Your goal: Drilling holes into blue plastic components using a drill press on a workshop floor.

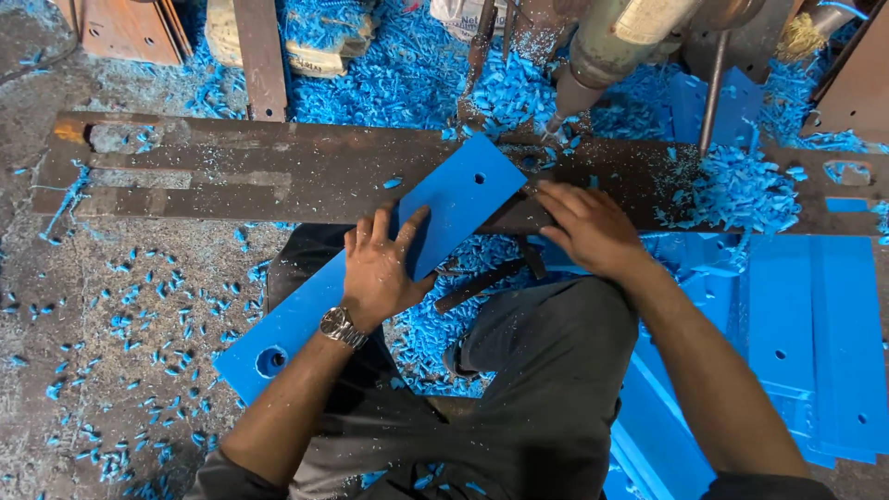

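Fingers of the left hand (380, 268) lie flat, released, on a blue strip (370, 268) running lower-left to upper-right.

Seen from above, the left hand (378, 268) lies flat with palm down and fingers spread, a metal wristwatch on its wrist. The right hand (588, 227) reaches forward from a bare, extended forearm, palm down, fingers together and pointing left. Both hands are empty.
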